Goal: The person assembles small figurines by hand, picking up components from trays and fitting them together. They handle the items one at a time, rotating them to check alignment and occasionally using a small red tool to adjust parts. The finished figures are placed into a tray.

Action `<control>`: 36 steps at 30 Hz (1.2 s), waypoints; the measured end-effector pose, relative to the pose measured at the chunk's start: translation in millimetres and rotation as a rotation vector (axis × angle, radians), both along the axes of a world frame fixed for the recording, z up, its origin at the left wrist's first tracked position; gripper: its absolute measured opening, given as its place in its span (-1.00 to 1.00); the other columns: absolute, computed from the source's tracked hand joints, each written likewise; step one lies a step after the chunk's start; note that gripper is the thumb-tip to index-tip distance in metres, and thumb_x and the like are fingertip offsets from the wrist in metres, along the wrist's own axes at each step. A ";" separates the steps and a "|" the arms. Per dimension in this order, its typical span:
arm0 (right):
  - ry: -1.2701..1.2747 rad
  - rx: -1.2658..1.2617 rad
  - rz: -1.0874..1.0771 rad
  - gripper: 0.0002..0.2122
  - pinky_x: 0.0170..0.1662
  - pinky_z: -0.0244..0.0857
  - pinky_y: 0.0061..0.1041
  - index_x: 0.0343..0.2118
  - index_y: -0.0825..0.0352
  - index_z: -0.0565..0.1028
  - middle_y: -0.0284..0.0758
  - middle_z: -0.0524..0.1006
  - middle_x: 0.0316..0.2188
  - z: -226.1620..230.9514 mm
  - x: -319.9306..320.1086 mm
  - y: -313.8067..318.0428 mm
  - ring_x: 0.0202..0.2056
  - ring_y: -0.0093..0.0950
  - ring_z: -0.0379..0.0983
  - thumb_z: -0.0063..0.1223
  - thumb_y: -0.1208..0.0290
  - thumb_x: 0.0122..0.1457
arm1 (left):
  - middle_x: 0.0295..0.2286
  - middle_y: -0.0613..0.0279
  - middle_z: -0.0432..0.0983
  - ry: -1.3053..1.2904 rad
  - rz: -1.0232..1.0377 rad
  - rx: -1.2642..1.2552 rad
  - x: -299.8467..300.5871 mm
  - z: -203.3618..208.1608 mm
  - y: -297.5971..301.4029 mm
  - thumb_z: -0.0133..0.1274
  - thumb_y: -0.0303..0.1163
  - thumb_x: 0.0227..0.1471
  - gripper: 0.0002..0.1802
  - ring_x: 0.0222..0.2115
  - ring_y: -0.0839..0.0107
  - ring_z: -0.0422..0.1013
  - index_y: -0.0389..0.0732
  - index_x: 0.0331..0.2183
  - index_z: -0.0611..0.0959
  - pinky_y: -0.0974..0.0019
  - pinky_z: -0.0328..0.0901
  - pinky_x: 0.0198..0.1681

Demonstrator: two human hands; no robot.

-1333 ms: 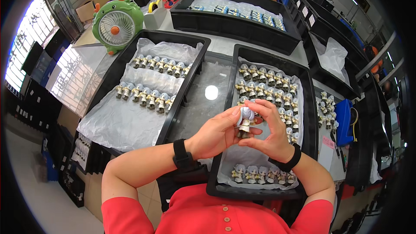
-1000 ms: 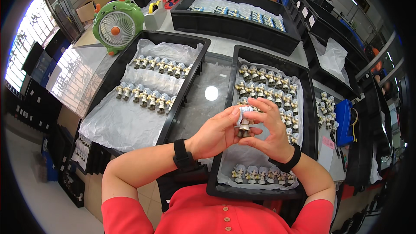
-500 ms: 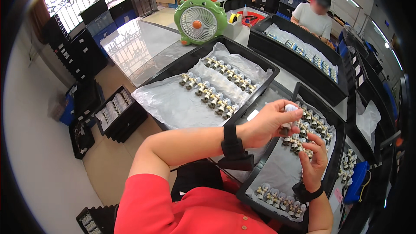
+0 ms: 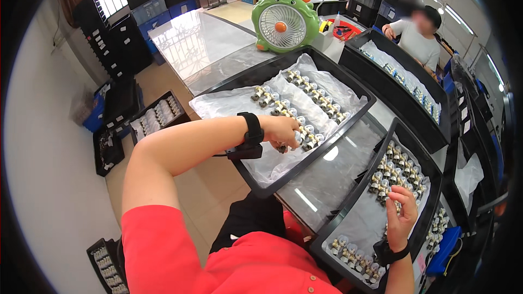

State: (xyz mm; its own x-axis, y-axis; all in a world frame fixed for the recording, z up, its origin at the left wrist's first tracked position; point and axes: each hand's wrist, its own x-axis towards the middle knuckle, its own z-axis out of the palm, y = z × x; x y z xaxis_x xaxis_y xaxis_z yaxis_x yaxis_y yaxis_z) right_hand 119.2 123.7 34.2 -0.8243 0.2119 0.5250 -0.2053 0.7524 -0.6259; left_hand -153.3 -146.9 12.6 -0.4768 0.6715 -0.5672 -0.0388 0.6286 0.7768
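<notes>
My left hand [image 4: 281,132] reaches into the left black tray [image 4: 265,189] and pinches a small figurine [image 4: 281,147], mostly hidden under my fingers, at the near end of a row. Rows of similar figurines [image 4: 323,102], with pale hair and dark bases, lie on white tissue there. Over the right black tray [image 4: 348,207], my right hand [image 4: 402,215] has its fingers curled and thumb and fingertips close together, beside figurines [image 4: 393,170]. Whether something small is between those fingertips is hidden. More figurines [image 4: 357,258] line that tray's near end.
A green animal-shaped fan [image 4: 286,22] stands behind the left tray. Farther right, another long black tray [image 4: 395,81] holds bluish figurines, with a person [image 4: 417,41] behind it. A blue pouch [image 4: 444,250] lies right of my right hand. Stacked crates [image 4: 117,43] stand at left.
My left hand has moved left from above the right tray down into the left tray with a figurine. My right hand stays over the right tray. The view has shifted slightly.
</notes>
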 end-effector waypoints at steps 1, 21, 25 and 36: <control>-0.010 -0.011 0.004 -0.90 -0.09 0.27 -0.48 -0.38 0.36 0.51 -0.23 0.51 -0.25 -0.2 -0.2 0.2 -0.20 -0.38 0.45 0.09 0.64 0.00 | -0.40 0.18 0.47 0.020 -0.021 -0.020 0.5 -2.6 0.3 0.14 -0.40 -0.07 -0.52 -0.43 0.41 0.44 -0.29 -0.07 0.44 0.34 0.40 -0.33; -0.085 -0.133 0.206 -0.38 -0.16 0.31 -0.49 0.02 0.31 0.36 -0.23 0.38 0.00 13.7 3.6 0.5 -0.15 -0.42 0.42 0.36 0.44 -0.18 | -0.42 0.15 0.47 0.016 -0.314 0.466 110.9 60.2 103.0 0.21 -0.30 -0.05 -0.14 -0.45 0.48 0.44 -0.34 0.14 0.10 0.43 0.33 -0.42; -0.144 0.084 0.225 -0.41 -0.15 0.35 -0.42 -0.04 0.32 0.42 -0.18 0.38 0.00 18.4 10.2 -7.4 -0.12 -0.31 0.44 0.39 0.39 -0.22 | -0.46 0.11 0.49 0.028 -0.357 0.442 136.9 41.1 128.5 0.22 -0.32 -0.10 -0.06 -0.52 0.45 0.44 -0.34 0.17 0.03 0.41 0.33 -0.47; -0.138 0.081 0.259 -0.48 -0.13 0.39 -0.40 -0.15 0.34 0.46 -0.15 0.42 -0.10 13.2 14.7 -19.5 -0.17 -0.28 0.47 0.38 0.41 -0.28 | -0.23 -0.07 0.49 0.400 -0.575 0.296 140.9 65.0 91.1 0.13 -0.30 -0.02 -0.23 -0.35 0.19 0.48 -0.25 0.15 0.15 0.25 0.36 -0.28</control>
State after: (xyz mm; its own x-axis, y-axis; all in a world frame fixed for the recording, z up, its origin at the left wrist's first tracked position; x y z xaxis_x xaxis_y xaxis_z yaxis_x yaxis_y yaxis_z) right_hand 133.9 104.2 47.5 -0.9103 -0.0527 0.4105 -0.3139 0.7344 -0.6018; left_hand -12.4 -55.8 77.6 -0.1371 0.9736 -0.1826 0.5518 0.2282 0.8021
